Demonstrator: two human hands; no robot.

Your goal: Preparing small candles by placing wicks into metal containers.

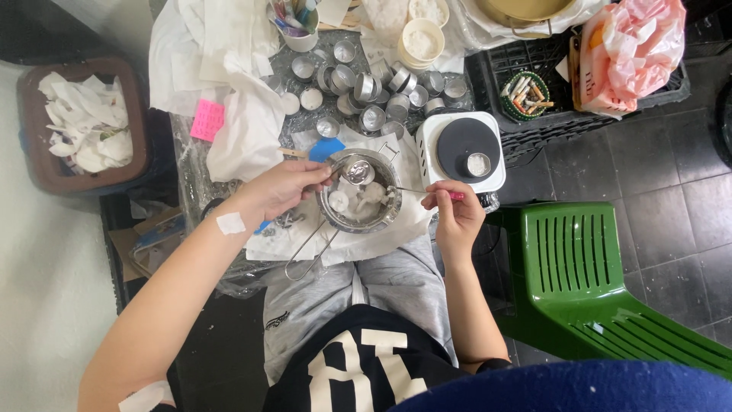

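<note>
The left hand (286,187) grasps a small metal candle cup (357,170) over the steel melting pot (343,217); the right hand (451,206) pinches a thin pink-handled tool (427,191) reaching into the pot; the white hot plate (467,149) stands just beside the pot.

Left hand (286,187) pinches small round silver metal cup (357,169), tilted over round steel pot with wire handle (335,217). White wax chunks (358,200) just below held cup, inside pot. Right hand (455,214) grips thin metal pick with pink handle (427,192), tip reaching toward cup. White square hotplate with black round top (465,149) just beyond right hand. Cluster of empty silver cups (381,91) beyond left grip.
</note>
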